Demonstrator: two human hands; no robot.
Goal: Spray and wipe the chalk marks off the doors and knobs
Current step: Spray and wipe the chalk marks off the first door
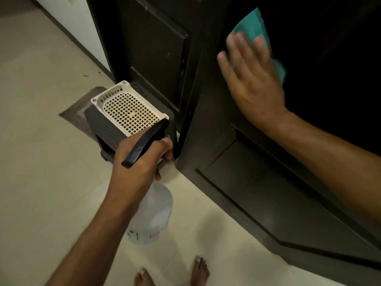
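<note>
My right hand [253,79] lies flat with straight fingers on a teal cloth [254,27], pressing it against the dark wooden door [268,193] on the right. The hand and cloth are blurred. My left hand [140,162] grips the neck and black trigger head of a clear spray bottle [152,215], which hangs low in front of the gap between the two doors. A second dark panelled door [156,48] stands to the left. I see no chalk marks or knobs clearly in the dark wood.
A cream perforated basket [127,108] sits on a dark grey plastic stool [99,124] right below the left door, on a brown mat [80,108]. Pale tiled floor [41,162] spreads left. My bare feet [171,273] show at the bottom.
</note>
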